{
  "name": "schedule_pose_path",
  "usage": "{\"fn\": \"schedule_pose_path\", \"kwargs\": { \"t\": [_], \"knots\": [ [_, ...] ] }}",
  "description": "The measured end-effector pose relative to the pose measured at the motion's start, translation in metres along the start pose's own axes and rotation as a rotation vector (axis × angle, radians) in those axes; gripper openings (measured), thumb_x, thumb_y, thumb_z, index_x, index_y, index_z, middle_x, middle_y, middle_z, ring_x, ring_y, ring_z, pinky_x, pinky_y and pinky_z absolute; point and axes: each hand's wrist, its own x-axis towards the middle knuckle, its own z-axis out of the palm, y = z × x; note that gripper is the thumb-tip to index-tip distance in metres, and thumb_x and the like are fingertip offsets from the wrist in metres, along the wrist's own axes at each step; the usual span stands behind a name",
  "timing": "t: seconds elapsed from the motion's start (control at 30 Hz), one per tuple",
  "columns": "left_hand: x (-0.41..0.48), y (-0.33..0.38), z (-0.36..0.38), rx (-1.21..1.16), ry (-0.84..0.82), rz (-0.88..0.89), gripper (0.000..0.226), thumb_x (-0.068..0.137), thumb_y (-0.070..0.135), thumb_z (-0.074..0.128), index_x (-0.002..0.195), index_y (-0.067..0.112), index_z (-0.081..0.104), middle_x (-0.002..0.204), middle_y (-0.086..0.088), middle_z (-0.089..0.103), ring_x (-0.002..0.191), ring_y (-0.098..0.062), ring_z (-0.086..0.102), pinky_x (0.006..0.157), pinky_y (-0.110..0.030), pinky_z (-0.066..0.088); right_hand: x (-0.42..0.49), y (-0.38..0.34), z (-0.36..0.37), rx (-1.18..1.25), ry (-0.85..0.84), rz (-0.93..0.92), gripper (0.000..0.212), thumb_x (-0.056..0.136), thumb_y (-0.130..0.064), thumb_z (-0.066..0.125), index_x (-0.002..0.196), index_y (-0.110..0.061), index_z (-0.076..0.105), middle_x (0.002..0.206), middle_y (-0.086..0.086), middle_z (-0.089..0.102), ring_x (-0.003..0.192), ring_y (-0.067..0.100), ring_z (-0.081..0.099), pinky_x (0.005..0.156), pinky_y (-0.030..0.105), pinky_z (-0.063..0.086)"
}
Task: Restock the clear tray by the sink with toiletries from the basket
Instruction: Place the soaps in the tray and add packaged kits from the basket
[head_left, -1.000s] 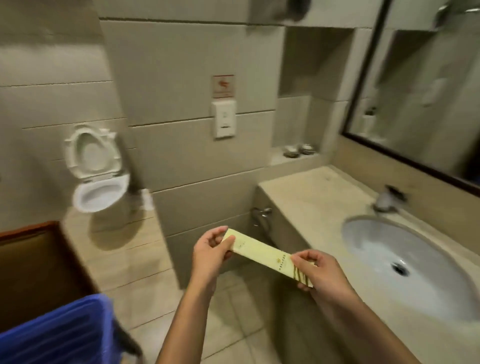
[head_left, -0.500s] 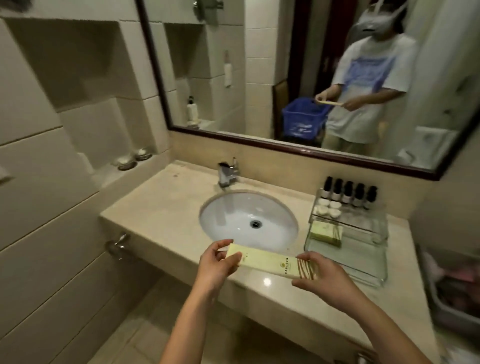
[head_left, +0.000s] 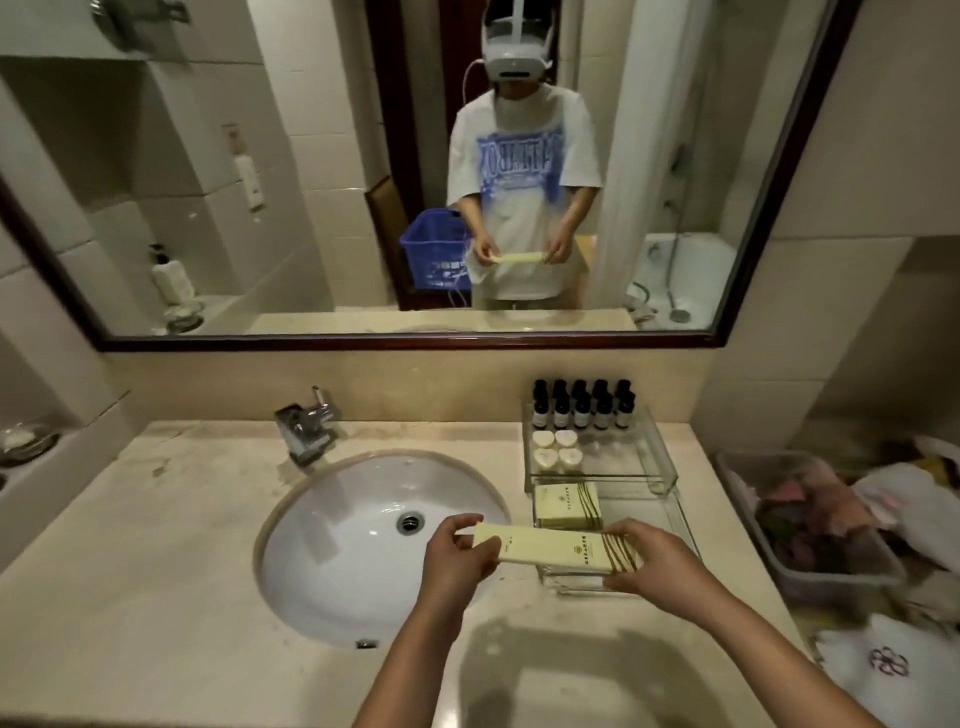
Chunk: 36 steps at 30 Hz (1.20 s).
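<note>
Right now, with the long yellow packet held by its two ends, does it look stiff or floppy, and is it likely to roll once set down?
Probably stiff: the long yellow packet spans straight between left hand and right hand without sagging. Likely light, since fingertip pinches carry it. Its flat faces suggest it won't roll.

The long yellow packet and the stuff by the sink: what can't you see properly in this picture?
- Long yellow packet: its print is too small to read; the left hand and right hand cover its ends.
- Small bottles in the clear tray: labels too small.
- Blue basket: seen only in the mirror, contents hidden by its wall.
- Grey bin, right: contents blurred.
</note>
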Motion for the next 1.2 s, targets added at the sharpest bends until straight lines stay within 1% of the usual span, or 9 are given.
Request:
{"fn": "schedule_pose_path", "kwargs": {
  "t": [0.13,0.27,0.37,0.47,0.57,0.73,0.93,1.07,1.2],
  "knots": [
    [0.038,-0.015,0.024,0.013,-0.029,-0.078,0.029,0.086,-0.004,0.058,0.112,0.008,0.053,0.093,-0.015,0.059,0.073,-0.019,0.059,0.064,-0.022,0.051,0.022,0.025,0.002,0.093,0.049,0.159,0.054,0.074,-0.012,0.077,0.123,-0.020,0.054,0.109,-0.003,0.060,0.089,0.009,0.052,0.058,0.006,0.037],
    [0.065,-0.036,0.055,0.036,-0.032,-0.170,0.029,0.086,-0.004,0.058,0.112,0.007,0.051,0.100,-0.019,0.060,0.071,-0.019,0.059,0.061,-0.022,0.050,0.038,0.057,0.001,0.349,0.063,0.323,0.055,0.081,-0.006,0.070,0.131,-0.014,0.051,0.127,0.008,0.055,0.114,0.020,0.052,0.086,0.023,0.042],
    [0.083,-0.053,0.080,0.120,-0.030,-0.209,0.031,0.086,-0.001,0.061,0.114,0.008,0.052,0.099,-0.016,0.061,0.070,-0.022,0.060,0.068,-0.030,0.054,0.055,0.084,0.000,0.475,0.149,0.442,0.044,0.088,-0.006,0.062,0.131,-0.008,0.052,0.114,0.016,0.059,0.097,0.026,0.060,0.085,0.033,0.049],
    [0.104,-0.067,0.102,0.304,-0.040,-0.177,0.031,0.084,0.009,0.067,0.110,0.016,0.053,0.112,-0.019,0.061,0.089,-0.031,0.064,0.080,-0.040,0.056,0.082,0.109,0.000,0.405,0.220,0.494,0.040,0.086,-0.005,0.063,0.125,-0.010,0.056,0.106,0.015,0.058,0.087,0.026,0.061,0.073,0.028,0.048],
    [0.126,-0.071,0.117,0.578,-0.061,-0.100,0.035,0.085,0.019,0.067,0.116,0.017,0.051,0.112,-0.013,0.062,0.094,-0.026,0.063,0.081,-0.037,0.054,0.112,0.127,-0.002,0.336,0.177,0.490,0.034,0.086,-0.007,0.064,0.119,-0.010,0.057,0.096,0.009,0.056,0.084,0.019,0.055,0.059,0.020,0.040],
    [0.161,-0.074,0.126,1.061,-0.171,0.010,0.031,0.089,0.025,0.061,0.119,0.016,0.054,0.110,-0.007,0.065,0.098,-0.022,0.060,0.079,-0.030,0.050,0.162,0.153,0.005,0.213,0.028,0.438,0.025,0.083,-0.008,0.066,0.108,-0.010,0.060,0.111,0.012,0.064,0.089,0.019,0.059,0.067,0.020,0.043],
    [0.169,-0.083,0.127,1.544,-0.282,0.121,0.043,0.088,0.027,0.058,0.128,0.023,0.044,0.117,0.000,0.060,0.114,-0.021,0.045,0.077,-0.030,0.045,0.188,0.173,0.019,0.138,-0.073,0.428,0.017,0.082,-0.016,0.068,0.096,-0.019,0.060,0.106,0.006,0.068,0.092,0.021,0.064,0.079,0.029,0.052],
    [0.166,-0.086,0.133,1.700,-0.291,0.158,0.040,0.089,0.023,0.053,0.128,0.021,0.043,0.121,0.000,0.056,0.113,-0.021,0.044,0.077,-0.030,0.044,0.191,0.178,0.025,0.106,-0.088,0.408,0.018,0.085,-0.018,0.066,0.102,-0.015,0.060,0.107,0.006,0.068,0.089,0.017,0.061,0.071,0.022,0.046],
    [0.173,-0.086,0.135,1.697,-0.308,0.182,0.045,0.088,0.029,0.057,0.131,0.026,0.043,0.123,0.000,0.052,0.114,-0.020,0.044,0.081,-0.029,0.045,0.190,0.181,0.031,0.083,-0.076,0.395,0.021,0.087,-0.016,0.064,0.107,-0.012,0.058,0.108,0.008,0.067,0.092,0.020,0.064,0.065,0.020,0.043]
  ]
}}
